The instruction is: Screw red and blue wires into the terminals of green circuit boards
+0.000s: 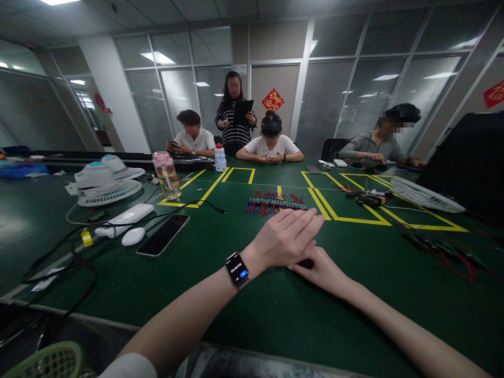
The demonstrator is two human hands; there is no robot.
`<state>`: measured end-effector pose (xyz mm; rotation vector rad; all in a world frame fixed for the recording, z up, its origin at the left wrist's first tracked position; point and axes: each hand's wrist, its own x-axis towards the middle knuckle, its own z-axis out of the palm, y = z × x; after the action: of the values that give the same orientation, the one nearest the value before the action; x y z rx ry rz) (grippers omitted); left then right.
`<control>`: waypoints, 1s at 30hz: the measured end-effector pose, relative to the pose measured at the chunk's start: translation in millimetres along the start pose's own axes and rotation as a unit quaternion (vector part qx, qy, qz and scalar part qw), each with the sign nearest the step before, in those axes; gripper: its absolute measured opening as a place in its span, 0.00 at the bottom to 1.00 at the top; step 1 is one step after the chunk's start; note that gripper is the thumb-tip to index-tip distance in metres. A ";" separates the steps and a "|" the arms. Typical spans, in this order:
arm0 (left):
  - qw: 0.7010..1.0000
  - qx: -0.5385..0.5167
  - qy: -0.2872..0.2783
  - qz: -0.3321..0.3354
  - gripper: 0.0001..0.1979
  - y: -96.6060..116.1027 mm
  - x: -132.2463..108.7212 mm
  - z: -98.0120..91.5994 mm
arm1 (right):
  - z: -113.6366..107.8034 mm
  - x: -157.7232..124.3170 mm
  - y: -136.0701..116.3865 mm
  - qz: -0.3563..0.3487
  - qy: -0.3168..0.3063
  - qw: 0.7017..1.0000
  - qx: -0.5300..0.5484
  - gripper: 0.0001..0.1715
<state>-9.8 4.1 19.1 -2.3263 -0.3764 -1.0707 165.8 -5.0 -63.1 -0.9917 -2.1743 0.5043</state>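
Note:
My left hand [289, 236], with a smartwatch [237, 270] on its wrist, reaches across the front of the table. Its fingers are stretched out close together over my right hand [325, 270]. A small dark object [306, 263] shows between the two hands, beside the right thumb; I cannot make out its kind. The left hand covers most of the right fingers, which look curled round that object. Just beyond the hands lies a row of small green circuit boards [275, 202] with red and blue wires.
Left of the hands lie a phone [163, 236], a white mouse [133, 237], a power strip [125, 219], cables, fans [104, 184] and a pink bottle [167, 176]. Yellow tape marks the green table [220, 315]. Pliers [372, 198] and a keyboard [425, 195] are right. Several people are across.

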 end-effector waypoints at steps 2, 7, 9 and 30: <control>0.995 -0.078 0.008 -0.055 0.19 1.3 0.2 0.7 | 0.4 -0.1 -0.6 0.014 -0.010 1.000 0.005 0.06; 0.927 -0.287 0.082 -0.226 0.13 7.3 2.6 3.5 | 0.9 -0.5 0.5 0.040 -0.027 0.998 0.031 0.08; 0.911 -0.303 0.101 -0.260 0.09 9.1 2.7 3.7 | 1.4 -0.7 1.4 0.046 -0.030 0.998 0.035 0.09; 0.875 -0.335 0.119 -0.329 0.10 13.4 -3.4 1.4 | -3.8 0.5 4.7 0.039 -0.042 0.998 0.016 0.08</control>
<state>-5.0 -6.0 10.9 -2.6562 -0.8491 -2.0690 170.7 -1.4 -63.0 -1.0579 -2.2007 0.6252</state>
